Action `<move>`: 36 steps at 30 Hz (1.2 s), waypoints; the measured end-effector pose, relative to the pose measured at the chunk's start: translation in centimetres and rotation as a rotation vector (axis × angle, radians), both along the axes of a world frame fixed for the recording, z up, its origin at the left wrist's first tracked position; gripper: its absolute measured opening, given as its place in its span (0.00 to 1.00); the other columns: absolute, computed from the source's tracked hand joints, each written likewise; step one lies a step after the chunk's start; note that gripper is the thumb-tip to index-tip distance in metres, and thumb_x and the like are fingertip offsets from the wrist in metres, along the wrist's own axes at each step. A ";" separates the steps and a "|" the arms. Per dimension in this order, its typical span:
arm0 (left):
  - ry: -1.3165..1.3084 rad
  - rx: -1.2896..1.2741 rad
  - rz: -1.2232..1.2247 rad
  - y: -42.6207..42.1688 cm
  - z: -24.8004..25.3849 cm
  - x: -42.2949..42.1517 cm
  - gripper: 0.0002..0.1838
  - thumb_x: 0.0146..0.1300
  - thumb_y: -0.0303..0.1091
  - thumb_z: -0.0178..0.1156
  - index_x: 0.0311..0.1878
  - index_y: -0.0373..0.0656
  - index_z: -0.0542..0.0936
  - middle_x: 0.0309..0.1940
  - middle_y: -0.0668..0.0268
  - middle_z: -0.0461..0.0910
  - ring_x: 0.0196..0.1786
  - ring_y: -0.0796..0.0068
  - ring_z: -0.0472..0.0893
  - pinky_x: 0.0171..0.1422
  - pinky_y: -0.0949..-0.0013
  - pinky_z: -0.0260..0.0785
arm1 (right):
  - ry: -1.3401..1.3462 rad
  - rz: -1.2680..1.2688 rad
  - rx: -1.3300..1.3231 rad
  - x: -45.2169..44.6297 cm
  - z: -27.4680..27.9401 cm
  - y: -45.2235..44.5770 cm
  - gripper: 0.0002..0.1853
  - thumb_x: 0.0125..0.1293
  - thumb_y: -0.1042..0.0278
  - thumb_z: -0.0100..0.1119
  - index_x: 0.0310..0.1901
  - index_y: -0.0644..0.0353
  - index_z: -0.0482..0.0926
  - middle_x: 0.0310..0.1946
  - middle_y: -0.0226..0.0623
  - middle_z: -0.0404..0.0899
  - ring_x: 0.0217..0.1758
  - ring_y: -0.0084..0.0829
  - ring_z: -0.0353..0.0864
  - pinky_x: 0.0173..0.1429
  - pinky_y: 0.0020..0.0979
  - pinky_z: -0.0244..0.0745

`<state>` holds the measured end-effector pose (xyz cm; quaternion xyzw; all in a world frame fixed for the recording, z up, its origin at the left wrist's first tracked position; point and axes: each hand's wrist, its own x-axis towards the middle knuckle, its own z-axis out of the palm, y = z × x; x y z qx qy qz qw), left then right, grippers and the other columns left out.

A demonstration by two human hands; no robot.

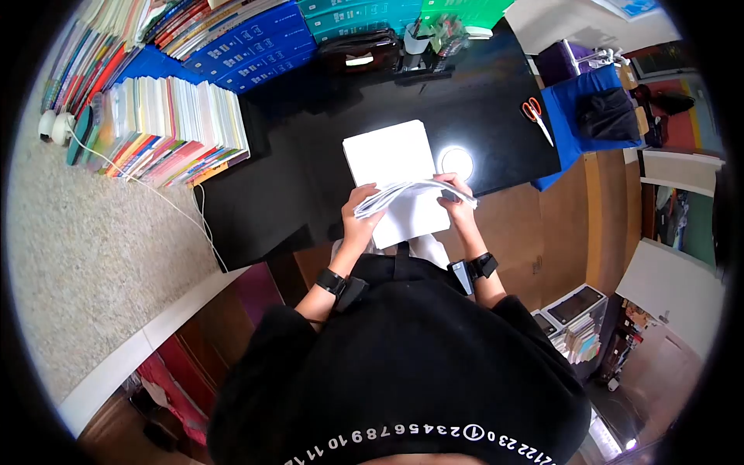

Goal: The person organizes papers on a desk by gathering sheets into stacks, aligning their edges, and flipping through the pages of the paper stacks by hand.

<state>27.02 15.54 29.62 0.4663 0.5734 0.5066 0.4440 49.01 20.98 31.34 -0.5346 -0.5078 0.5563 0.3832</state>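
Note:
A bent sheaf of white paper spans the space between my two hands. My left hand is closed on its left end, and my right hand grips the right end with the fingers on top. Under the sheaf, a stack of white paper lies on the black table. More white paper shows between my hands and my lap, reaching past the table's front edge. Whether it belongs to the same stack is hidden by the sheaf.
A bright round white disc is beside the stack. Orange-handled scissors lie at the table's right end. A black case and a pen cup stand at the back. Piled books and blue boxes occupy the left.

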 end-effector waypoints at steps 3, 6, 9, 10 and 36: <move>0.144 0.136 -0.094 0.7 0.8 -0.8 0.08 0.50 0.23 0.67 0.36 0.39 0.82 0.35 0.66 0.81 0.57 0.64 0.73 0.61 0.64 0.64 | 0.071 -0.050 0.009 0.1 -0.2 0.3 0.14 0.50 0.89 0.54 0.38 0.63 0.76 0.34 0.34 0.80 0.42 0.24 0.78 0.49 0.24 0.72; 0.071 0.078 -0.011 1.0 3.2 0.1 0.10 0.45 0.22 0.67 0.33 0.40 0.81 0.33 0.67 0.82 0.56 0.62 0.75 0.60 0.63 0.65 | 0.095 -0.055 0.057 0.5 0.0 1.0 0.10 0.54 0.88 0.56 0.35 0.63 0.77 0.33 0.34 0.81 0.38 0.24 0.79 0.45 0.21 0.73; 0.096 0.110 -0.041 0.7 2.0 -0.4 0.16 0.45 0.24 0.68 0.40 0.40 0.80 0.43 0.62 0.80 0.61 0.59 0.72 0.63 0.62 0.63 | 0.167 -0.016 -0.031 0.8 1.3 1.7 0.07 0.55 0.84 0.57 0.34 0.62 0.78 0.34 0.34 0.82 0.40 0.25 0.80 0.48 0.23 0.73; 0.102 0.132 -0.032 1.4 1.8 -0.7 0.17 0.45 0.24 0.68 0.42 0.40 0.79 0.45 0.60 0.79 0.62 0.58 0.72 0.64 0.61 0.63 | 0.113 0.038 0.036 1.2 1.2 2.3 0.07 0.54 0.83 0.58 0.35 0.62 0.78 0.34 0.34 0.82 0.40 0.26 0.80 0.48 0.23 0.73; 0.151 -0.408 0.017 -1.4 -7.6 0.6 0.19 0.59 0.39 0.64 0.44 0.30 0.80 0.36 0.52 0.84 0.41 0.62 0.83 0.48 0.65 0.72 | 0.060 -0.018 -0.192 1.2 -6.6 -0.4 0.18 0.55 0.77 0.61 0.48 0.63 0.70 0.41 0.44 0.81 0.42 0.31 0.82 0.46 0.30 0.78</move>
